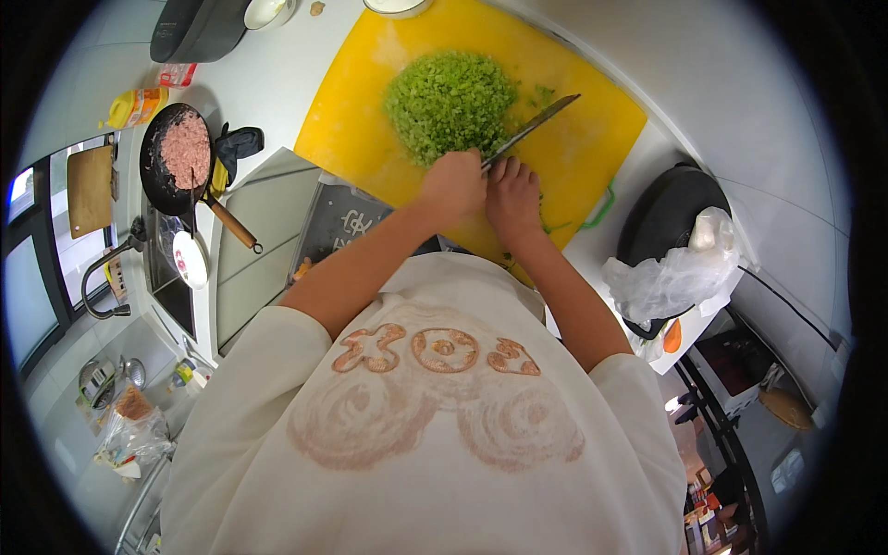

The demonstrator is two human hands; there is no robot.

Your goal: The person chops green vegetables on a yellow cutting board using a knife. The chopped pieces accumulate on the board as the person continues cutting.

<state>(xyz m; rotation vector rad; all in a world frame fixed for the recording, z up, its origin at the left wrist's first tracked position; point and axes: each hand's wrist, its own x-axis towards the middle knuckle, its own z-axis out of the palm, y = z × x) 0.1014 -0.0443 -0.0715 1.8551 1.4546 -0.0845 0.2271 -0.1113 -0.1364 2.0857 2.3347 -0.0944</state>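
My left hand (454,187) is closed around the handle end of a kitchen knife (538,123), its blade slanting up to the right over a yellow cutting board (590,139). A large mound of finely chopped green vegetable (447,100) lies on the board, just beyond my left hand. Close beside the handle end of the blade, my right hand (513,198) is palm down with bent fingers. Whether those fingers touch the blade, or have anything under them, is hidden. Loose green bits (544,94) are scattered near the knife tip.
Left of the board, a wok (156,187) holds pink minced meat (186,149); its wooden handle (232,225) points towards me. A white plate (191,260) is near the sink. On the right are a black lidded pan (659,208) and a plastic bag (673,277). A bowl (397,5) stands at the far board edge.
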